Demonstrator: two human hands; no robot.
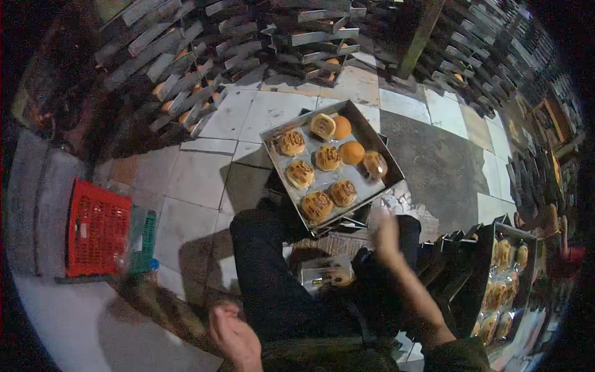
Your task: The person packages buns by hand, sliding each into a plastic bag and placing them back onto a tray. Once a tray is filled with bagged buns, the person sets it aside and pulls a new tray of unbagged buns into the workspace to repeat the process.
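A square metal tray (277,162) lies in front of my knees. Several round buns sit in it, most in clear wrappers with dark print, such as the wrapped bun (317,206). Two plain buns, including the orange-brown bun (352,152), show no printed wrapper. My right hand (387,239) is smeared by motion near the tray's lower right edge, above my knee. Low and left of my lap is my left hand (235,335), its fingers curled and their inner side hidden. Between my legs rests a clear plastic packet (327,278), its contents indistinct.
A red crate (99,229) and a green crate (145,239) stand at left. Another tray (532,273) of wrapped buns tops a stack at right. Stacked metal trays (322,37) line the back, beside a wooden post (421,37). White and dark tiles (204,180) cover the floor.
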